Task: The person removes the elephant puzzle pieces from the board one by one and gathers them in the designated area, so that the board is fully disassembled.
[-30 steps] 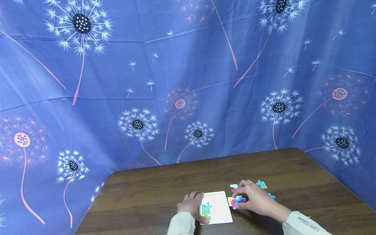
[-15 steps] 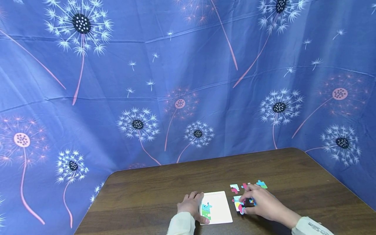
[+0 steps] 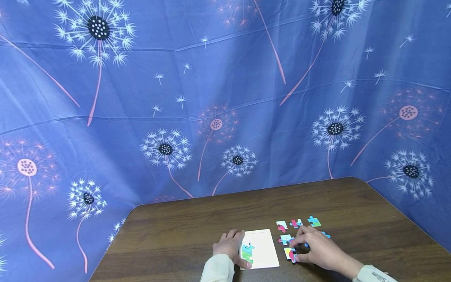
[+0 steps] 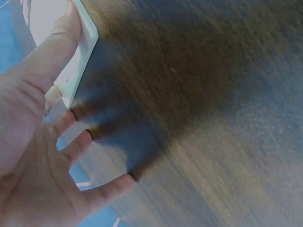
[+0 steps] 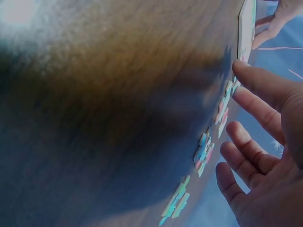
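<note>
A white puzzle tray (image 3: 266,250) lies on the table, with a joined blue and green section (image 3: 248,253) along its left side. My left hand (image 3: 227,248) rests at the tray's left edge, fingers spread. In the left wrist view its thumb (image 4: 64,35) lies over the tray's rim, while several fingertips touch the table. To the right of the tray, my right hand (image 3: 315,246) has thumb and forefinger at the edges of a yellow and red puzzle piece (image 3: 289,253), pinching it close to the tabletop. The right wrist view hides most of that piece.
Loose jigsaw pieces lie around the right hand: a red and white piece (image 3: 282,226), a red and blue one (image 3: 296,223), a green and blue one (image 3: 314,221) and a pale blue one (image 3: 285,239). A blue dandelion-print cloth (image 3: 225,98) hangs behind the wooden table (image 3: 169,243).
My right hand has moved right and toward me, sliding the yellow and red puzzle piece away from the tray and clear of the pale blue piece. The left hand stays put.
</note>
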Available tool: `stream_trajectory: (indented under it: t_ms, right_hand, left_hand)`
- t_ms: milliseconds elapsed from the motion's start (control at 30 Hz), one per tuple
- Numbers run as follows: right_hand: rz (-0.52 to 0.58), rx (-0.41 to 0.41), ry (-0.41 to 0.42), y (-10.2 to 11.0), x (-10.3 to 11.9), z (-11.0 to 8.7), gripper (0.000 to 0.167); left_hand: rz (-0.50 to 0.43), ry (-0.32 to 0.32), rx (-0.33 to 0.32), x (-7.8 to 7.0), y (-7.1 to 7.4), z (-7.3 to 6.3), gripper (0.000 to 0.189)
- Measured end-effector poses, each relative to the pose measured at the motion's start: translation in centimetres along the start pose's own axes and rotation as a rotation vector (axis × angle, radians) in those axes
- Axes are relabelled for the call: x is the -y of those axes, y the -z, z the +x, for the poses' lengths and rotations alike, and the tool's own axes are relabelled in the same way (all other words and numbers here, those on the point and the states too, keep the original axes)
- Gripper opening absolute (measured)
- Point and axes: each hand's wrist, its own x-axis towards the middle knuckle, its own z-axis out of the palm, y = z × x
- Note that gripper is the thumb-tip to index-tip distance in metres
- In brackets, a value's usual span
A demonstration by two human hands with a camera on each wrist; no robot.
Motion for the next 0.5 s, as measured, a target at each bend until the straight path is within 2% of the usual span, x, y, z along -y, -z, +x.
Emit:
stream_trajectory:
  t_ms: [200, 400, 500]
  right_hand:
    - [-0.029, -0.011, 0.0, -0.4, -0.09, -0.1, 0.027]
    - [-0.059, -0.009, 0.005, -0.56, -0.11, -0.17, 0.028]
    - [-0.041, -0.001, 0.003, -0.48, -0.09, -0.02, 0.027]
  left_hand:
    - [-0.004, 0.005, 0.023, 0.05, 0.13, 0.06, 0.093]
    - [0.002, -0.003, 0.004, 0.02, 0.16, -0.07, 0.09]
    - [0.005, -0.004, 0.007, 0.13, 0.06, 0.06, 0.091]
